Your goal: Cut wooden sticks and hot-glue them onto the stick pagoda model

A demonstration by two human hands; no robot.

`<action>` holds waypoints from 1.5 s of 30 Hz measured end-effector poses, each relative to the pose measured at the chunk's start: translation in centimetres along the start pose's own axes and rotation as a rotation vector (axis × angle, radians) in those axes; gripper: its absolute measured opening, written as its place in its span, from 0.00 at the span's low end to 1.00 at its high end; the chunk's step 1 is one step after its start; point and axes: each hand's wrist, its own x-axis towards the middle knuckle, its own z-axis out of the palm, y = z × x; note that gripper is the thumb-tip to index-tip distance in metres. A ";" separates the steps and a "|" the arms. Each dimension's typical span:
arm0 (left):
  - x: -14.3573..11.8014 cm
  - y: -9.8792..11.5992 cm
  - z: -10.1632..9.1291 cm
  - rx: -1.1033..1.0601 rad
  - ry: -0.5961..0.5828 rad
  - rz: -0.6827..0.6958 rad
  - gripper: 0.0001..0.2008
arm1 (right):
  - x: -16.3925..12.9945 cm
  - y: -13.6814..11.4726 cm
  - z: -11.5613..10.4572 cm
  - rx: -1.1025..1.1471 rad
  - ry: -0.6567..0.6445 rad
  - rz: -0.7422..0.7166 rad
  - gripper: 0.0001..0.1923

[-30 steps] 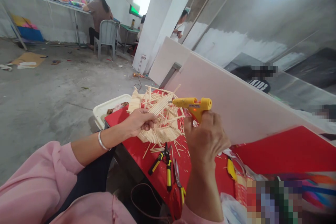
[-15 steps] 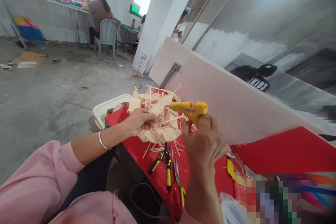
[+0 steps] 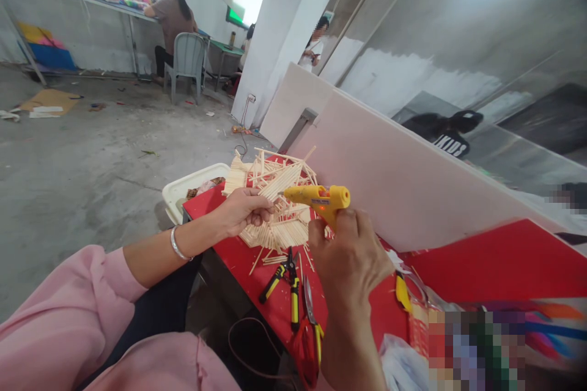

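My right hand (image 3: 351, 250) is wrapped round the handle of a yellow glue gun (image 3: 316, 197), whose small light glows red. The gun's nozzle points left, close to the fingertips of my left hand (image 3: 247, 211). Between those fingers my left hand pinches a panel of thin wooden sticks (image 3: 279, 183) laid side by side. Beneath and behind it lies a heap of loose and joined wooden sticks (image 3: 279, 233). Nearer to me, yellow-and-black cutting pliers (image 3: 288, 287) and red-and-yellow scissors (image 3: 308, 330) rest on the red tabletop (image 3: 243, 263).
A pale upright board (image 3: 385, 171) borders the table's far right side. A white bin (image 3: 177, 192) stands beyond the left edge. Plastic bags (image 3: 398, 363) and a yellow-handled tool (image 3: 402, 293) lie at the right. A person (image 3: 177, 18) sits by the far wall.
The glue gun in my right hand has moved left and slightly down, bringing its nozzle closer to my left fingers. My left hand stays nearly still.
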 end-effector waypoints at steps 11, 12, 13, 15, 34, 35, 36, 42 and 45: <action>0.1 0.2 -0.1 -0.015 -0.009 -0.017 0.05 | -0.2 -0.5 -0.5 0.010 0.083 -0.060 0.11; 0.1 0.1 -0.1 -0.020 -0.016 -0.013 0.05 | -0.3 -0.5 -0.6 0.014 0.085 -0.064 0.10; 0.2 0.1 -0.1 -0.026 -0.023 -0.010 0.05 | -0.3 -0.5 -0.6 0.015 0.090 -0.068 0.10; 0.3 0.0 -0.2 -0.037 -0.040 -0.004 0.05 | -0.4 -0.4 -0.7 0.012 0.097 -0.069 0.09; 0.5 -0.4 -0.6 -0.034 -0.075 0.014 0.05 | -0.4 -0.2 -0.2 -0.008 0.097 -0.028 0.13; 0.4 -0.3 -0.5 -0.036 -0.074 0.012 0.05 | -0.3 -0.2 0.0 -0.020 0.091 -0.012 0.13; 0.4 -0.3 -0.5 -0.040 -0.074 0.010 0.04 | -0.1 -0.1 0.2 -0.028 0.086 0.005 0.14; 0.2 -0.1 -0.4 -0.052 -0.063 -0.003 0.03 | 0.6 0.0 1.3 -0.019 0.069 0.095 0.14; 0.4 -0.3 -0.5 -0.055 -0.075 0.003 0.03 | 0.5 0.2 1.8 -0.006 0.046 0.125 0.16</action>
